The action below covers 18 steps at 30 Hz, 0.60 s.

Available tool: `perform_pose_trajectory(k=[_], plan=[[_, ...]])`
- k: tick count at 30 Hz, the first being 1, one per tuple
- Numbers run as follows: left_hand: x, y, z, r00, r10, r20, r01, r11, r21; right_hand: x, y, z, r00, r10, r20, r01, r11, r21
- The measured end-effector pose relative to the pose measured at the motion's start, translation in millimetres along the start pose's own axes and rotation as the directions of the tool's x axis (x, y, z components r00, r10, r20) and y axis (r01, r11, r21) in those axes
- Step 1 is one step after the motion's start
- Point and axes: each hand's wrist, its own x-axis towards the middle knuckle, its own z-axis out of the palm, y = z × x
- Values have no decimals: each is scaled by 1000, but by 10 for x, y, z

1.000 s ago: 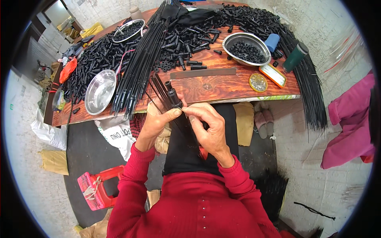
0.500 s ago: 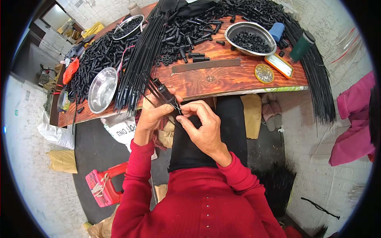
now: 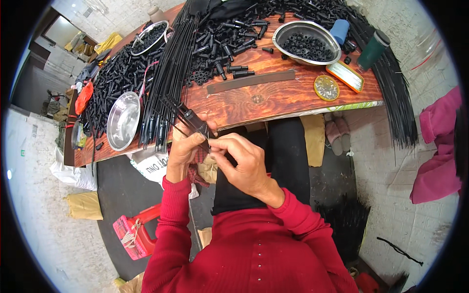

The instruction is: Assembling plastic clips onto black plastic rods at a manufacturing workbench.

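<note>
In front of the table edge, my left hand (image 3: 184, 149) is closed around a black plastic tube fitting (image 3: 194, 121), which it holds tilted with the upper end to the left. Several thin black rods stick out past that hand beside the fitting. My right hand (image 3: 244, 163) has thumb and forefinger pinched together at the fitting's lower end, on a thin silvery wire (image 3: 209, 142). How the wire joins the fitting is too small to make out. A bundle of long black rods (image 3: 171, 73) lies on the table just beyond my left hand.
The wooden table (image 3: 234, 105) bears heaps of black fittings (image 3: 119, 78), a clear bowl (image 3: 123, 122), a metal bowl of small black rings (image 3: 278, 41), an orange-rimmed tray (image 3: 346, 76), a round yellow dish (image 3: 326, 88) and a green bottle (image 3: 373, 50). A red stool (image 3: 137, 234) stands at lower left.
Both hands have shifted slightly left in the picture, and the fitting is tipped further left. My right thumb and forefinger have drawn together at the wire. The whole view has turned a little.
</note>
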Motion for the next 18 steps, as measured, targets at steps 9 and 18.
perform_pose_trajectory(k=[9,18], plan=[[131,-96,-236,996,47,81,-41,997,-69,-56,314,134,996,88,8,-86,988,-129],[183,-110,-296,988,61,143,-45,992,-117,53,331,198,994,94,49,-91,994,-65]])
